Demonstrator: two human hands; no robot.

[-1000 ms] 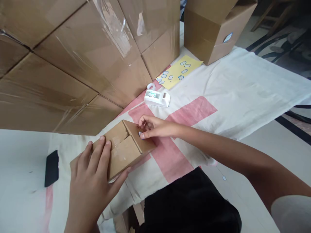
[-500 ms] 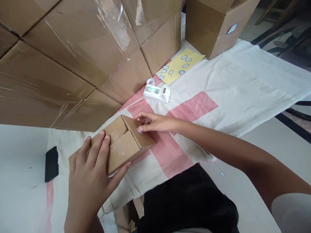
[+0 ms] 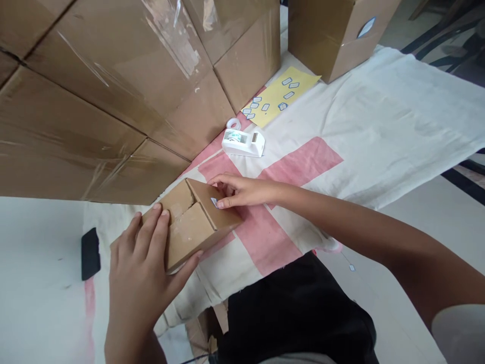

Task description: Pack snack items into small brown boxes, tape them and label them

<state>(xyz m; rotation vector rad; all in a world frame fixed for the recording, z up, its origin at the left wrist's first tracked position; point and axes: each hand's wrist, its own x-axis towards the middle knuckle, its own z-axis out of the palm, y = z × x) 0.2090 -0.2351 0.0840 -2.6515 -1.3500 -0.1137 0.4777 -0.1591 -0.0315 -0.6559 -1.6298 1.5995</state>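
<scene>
- Box [image 3: 191,227]: on cloth [image 3: 364,126].
- Left hand [image 3: 139,260]: clasps box, fingers over top, thumb along near side.
- Right hand [image 3: 238,191]: at box's end, thumb against sticker [image 3: 214,201], fingers curled; cannot tell whether pinching.

Packing area. Evidence: taped cartons [image 3: 125,86], stacked, beyond left hand [image 3: 140,263]; small box [image 3: 191,227] beneath it, right hand [image 3: 238,192] at its end; tape dispenser [image 3: 243,144], white, beyond right hand; sheet [image 3: 273,95], yellow, bearing labels [image 3: 265,107], farther beyond; big box [image 3: 318,40], past the sheet; cloth [image 3: 359,116], white and pink, spread beneath both hands.
</scene>
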